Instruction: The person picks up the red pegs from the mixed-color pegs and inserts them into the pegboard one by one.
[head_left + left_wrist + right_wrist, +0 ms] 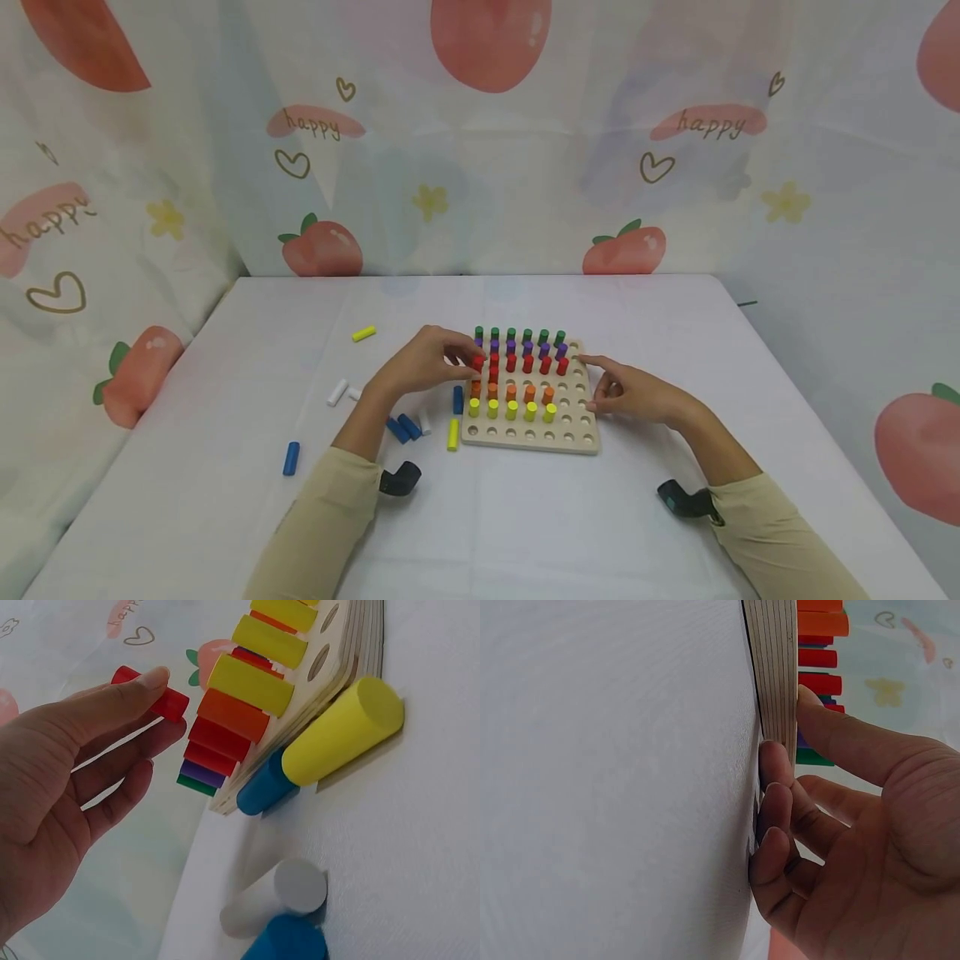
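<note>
My left hand (pixel 427 362) pinches a red peg (pixel 174 706) between thumb and fingers, above the left side of a wooden pegboard (pixel 536 445). At the board's right edge is my right hand (pixel 637 392); in the right wrist view its thumb (pixel 832 724) lies against the board's top and curled fingers (pixel 775 806) meet the layered side. Upright pegs fill rows from the back: green pegs (pixel 527 335), purple pegs (pixel 544 351) and red pegs (pixel 528 364). Orange pegs (pixel 530 392) and yellow pegs (pixel 531 411) stand nearer the front.
Loose pegs lie on the white tabletop left of the board: a yellow peg (pixel 363 333) at the back, a white peg (pixel 337 392), a blue peg (pixel 292 458) and more blue and white ones. Another yellow peg (pixel 453 434) lies beside the board's front left corner. A printed curtain (pixel 495 167) hangs behind.
</note>
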